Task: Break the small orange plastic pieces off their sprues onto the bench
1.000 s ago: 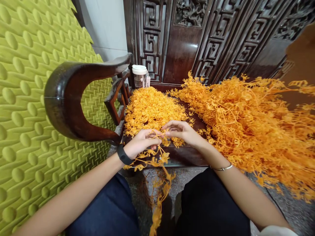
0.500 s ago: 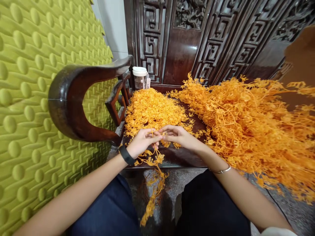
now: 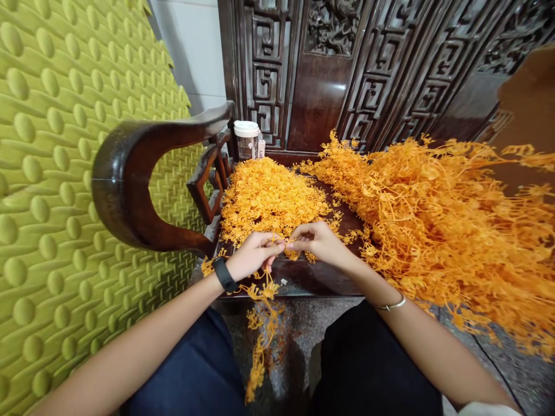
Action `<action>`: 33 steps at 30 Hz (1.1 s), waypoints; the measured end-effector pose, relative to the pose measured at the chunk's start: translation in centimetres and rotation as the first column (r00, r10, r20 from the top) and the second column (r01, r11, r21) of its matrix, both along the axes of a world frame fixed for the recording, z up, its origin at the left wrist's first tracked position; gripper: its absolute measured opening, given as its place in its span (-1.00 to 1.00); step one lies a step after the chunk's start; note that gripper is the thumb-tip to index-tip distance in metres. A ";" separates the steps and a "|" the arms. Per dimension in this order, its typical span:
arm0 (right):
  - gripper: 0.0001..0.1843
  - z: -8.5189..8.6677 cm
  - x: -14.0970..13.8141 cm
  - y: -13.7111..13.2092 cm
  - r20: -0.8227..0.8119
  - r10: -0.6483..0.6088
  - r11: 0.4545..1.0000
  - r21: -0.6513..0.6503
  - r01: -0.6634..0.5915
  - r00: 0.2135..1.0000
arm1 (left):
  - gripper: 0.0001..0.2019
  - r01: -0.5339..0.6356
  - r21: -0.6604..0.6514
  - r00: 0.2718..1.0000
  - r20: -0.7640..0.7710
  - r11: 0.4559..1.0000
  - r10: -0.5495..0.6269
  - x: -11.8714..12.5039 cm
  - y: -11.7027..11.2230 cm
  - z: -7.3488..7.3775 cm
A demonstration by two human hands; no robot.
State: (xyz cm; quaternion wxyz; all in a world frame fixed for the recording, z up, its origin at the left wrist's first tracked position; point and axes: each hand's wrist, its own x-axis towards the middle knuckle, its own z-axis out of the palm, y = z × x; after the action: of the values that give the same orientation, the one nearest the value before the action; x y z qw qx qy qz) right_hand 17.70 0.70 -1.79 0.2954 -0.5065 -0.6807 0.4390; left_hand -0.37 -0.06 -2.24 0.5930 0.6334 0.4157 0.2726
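Observation:
My left hand [image 3: 255, 254], with a black band at the wrist, is closed on an orange plastic flower sprig [image 3: 263, 323]. The sprig's stem passes through the fingers, and its flowery end dangles past the bench's front edge. Fingertip to fingertip with it, my right hand [image 3: 316, 240] is pinched at the upper end of the same sprig; the exact contact is small and partly hidden. Just behind both hands lies a heap of small orange plastic flower pieces [image 3: 273, 196] on the dark wooden bench [image 3: 318, 277].
A big bundle of orange plastic sprigs [image 3: 433, 225] spreads over the right side. At the back stands a white-lidded clear cup [image 3: 246, 138]. The curved wooden armrest [image 3: 115, 179] and a yellow-green textured panel [image 3: 47, 231] flank the left; brown cardboard [image 3: 529, 110] is far right.
The right fingers have drawn into a tighter pinch against the left fingertips. The hanging sprig has swung left, and a small pale bit now shows on the bench's front edge.

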 end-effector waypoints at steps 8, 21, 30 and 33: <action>-0.78 0.2 -0.4 -0.6 0.009 -0.100 0.987 0.130 0.098 0.995 | -0.82 0.076 0.072 0.996 -0.047 0.995 -0.072 -0.1 -0.2 0.0; -0.74 -0.7 -0.4 0.2 -0.172 0.106 0.992 -0.056 -0.117 0.979 | -0.83 -0.019 0.129 0.993 -0.109 0.991 0.033 0.2 -0.1 -0.5; -0.81 -0.2 0.7 0.4 0.069 0.109 0.986 0.116 -0.117 0.992 | -0.82 0.030 0.340 0.975 -0.219 0.940 0.048 1.0 0.8 0.4; -0.82 -0.3 0.7 0.4 0.087 0.075 0.983 0.162 -0.088 0.993 | -0.81 0.066 0.367 0.965 -0.261 0.928 0.035 1.1 1.1 0.7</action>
State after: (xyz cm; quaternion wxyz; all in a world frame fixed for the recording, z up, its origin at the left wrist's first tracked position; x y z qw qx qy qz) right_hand 18.43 1.11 -2.07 0.2906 -0.4694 -0.7463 0.3718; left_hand 0.78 1.00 -1.58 0.4039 0.7680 0.4264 0.2553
